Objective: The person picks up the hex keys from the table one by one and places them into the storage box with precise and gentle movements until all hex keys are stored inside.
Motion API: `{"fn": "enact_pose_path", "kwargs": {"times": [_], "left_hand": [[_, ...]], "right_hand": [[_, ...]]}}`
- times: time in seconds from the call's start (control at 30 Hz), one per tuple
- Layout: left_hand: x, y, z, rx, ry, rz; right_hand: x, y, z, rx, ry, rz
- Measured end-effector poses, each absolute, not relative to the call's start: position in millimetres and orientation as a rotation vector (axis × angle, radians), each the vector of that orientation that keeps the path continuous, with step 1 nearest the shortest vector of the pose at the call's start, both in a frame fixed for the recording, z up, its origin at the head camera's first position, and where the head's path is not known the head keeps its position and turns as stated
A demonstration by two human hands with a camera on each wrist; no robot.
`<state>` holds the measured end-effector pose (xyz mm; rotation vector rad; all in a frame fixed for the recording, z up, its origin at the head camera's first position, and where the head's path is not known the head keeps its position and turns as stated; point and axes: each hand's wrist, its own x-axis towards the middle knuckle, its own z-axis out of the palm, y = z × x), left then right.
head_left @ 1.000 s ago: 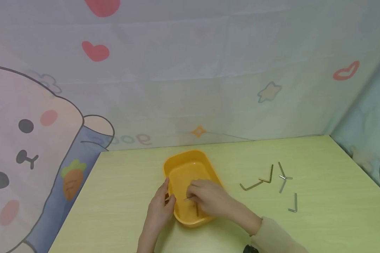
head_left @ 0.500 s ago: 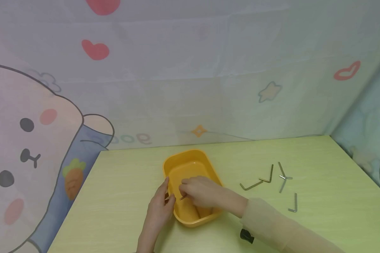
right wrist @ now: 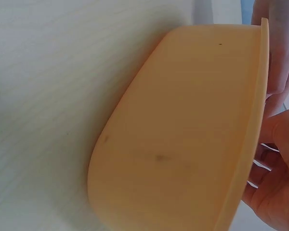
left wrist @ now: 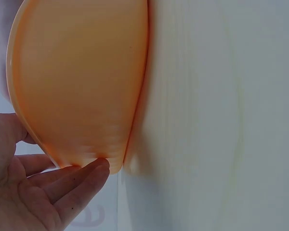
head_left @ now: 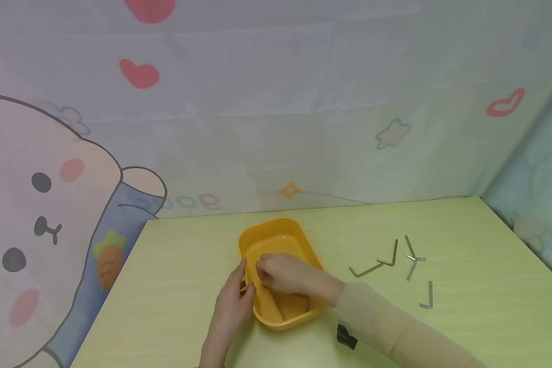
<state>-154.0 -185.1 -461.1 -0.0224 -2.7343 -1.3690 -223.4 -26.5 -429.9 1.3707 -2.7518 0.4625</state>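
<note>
Fingers of the right hand (head_left: 276, 273) are curled low inside the yellow tray (head_left: 299, 235), over its left half; whether they still pinch a hex key cannot be told from the head view, since the knuckles hide the fingertips. The left hand (head_left: 232, 299) lies against the tray's outer left wall with fingers straight, steadying it rather than gripping, and the left wrist view shows the fingertips (left wrist: 94, 171) touching the rim. At least one thin key (head_left: 281, 309) lies on the tray floor just nearer the person than the right hand. By my reading the step in hand is setting a key down in the tray, with the gathering partly done: five more hex keys lie loose on the green table (head_left: 487, 245) well to the right, a brass-coloured pair (head_left: 377, 263) touching end to end, a crossed silver pair (head_left: 411, 255) beside them, and a single silver key (head_left: 428, 296) nearer the front edge. The next move likely calls for the right hand to lift clear of the tray wall and cross to those keys, taking one thin piece flat off the tabletop with a fingertip pinch while the left hand braces the tray.
</note>
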Motion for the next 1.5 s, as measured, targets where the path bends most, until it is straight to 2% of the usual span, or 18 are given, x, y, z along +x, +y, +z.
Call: {"fn": "enact_pose_path", "kwargs": {"times": [0.83,1.5], "left_hand": [[-154,-187,-462,-0.024,-2.729,-1.356],[-155,-189,-463,0.019,-2.742,-1.360]], "right_hand": [[-209,-6,-417,1.276,-2.715,0.514],[-187,29,-415,1.060,-2.612,0.733]]}}
